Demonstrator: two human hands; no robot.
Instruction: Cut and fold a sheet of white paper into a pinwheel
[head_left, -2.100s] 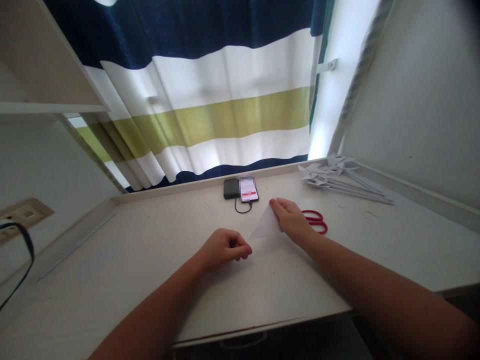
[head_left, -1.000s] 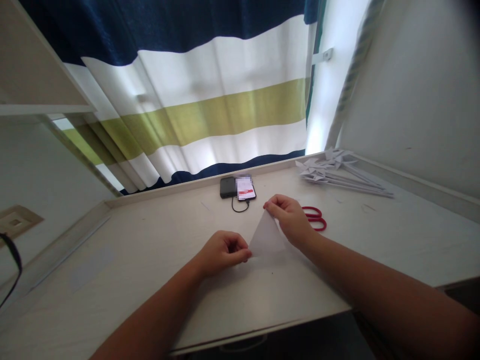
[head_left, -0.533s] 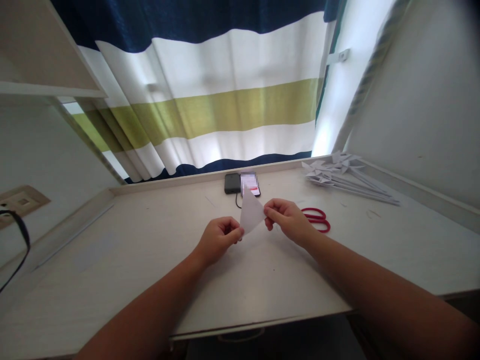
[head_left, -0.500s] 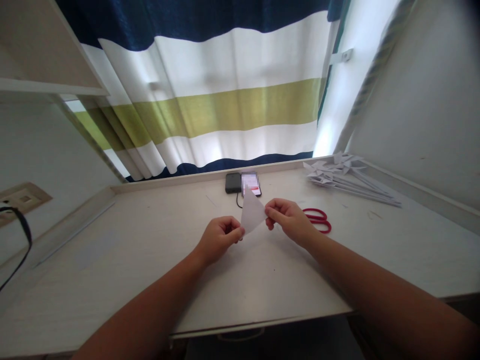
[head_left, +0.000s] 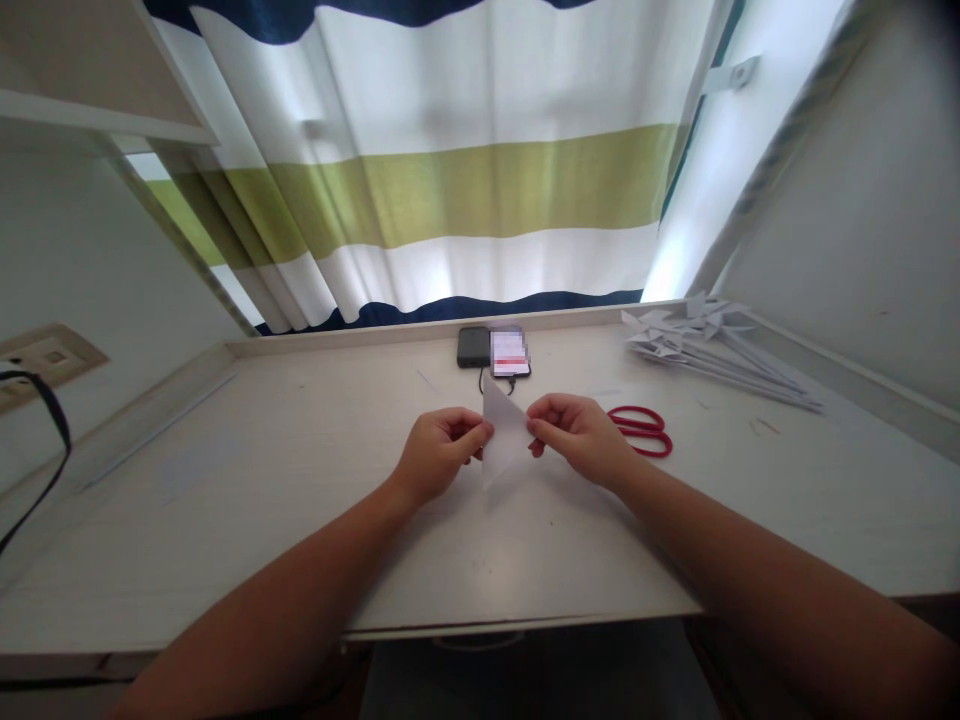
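Between my hands, a folded white paper triangle (head_left: pixel 504 438) is held up over the white desk. My left hand (head_left: pixel 442 450) pinches its left edge between thumb and fingers. The right corner is gripped by the fingertips of my right hand (head_left: pixel 574 432). One point of the triangle faces away from me and another hangs down toward me. Just beyond my right hand lie red-handled scissors (head_left: pixel 643 424), their blades hidden behind that hand.
A black box-shaped device (head_left: pixel 473 348) and a lit phone (head_left: pixel 510 352) with a cable lie at the back. White paper pinwheels on sticks (head_left: pixel 690 335) are piled at the back right. A thin white stick (head_left: pixel 161 430) and a faint paper sheet (head_left: pixel 187 465) lie on the left.
My left hand has slid up along the paper's left edge, and the lower corner now hangs below it. The head view has tilted downward slightly.
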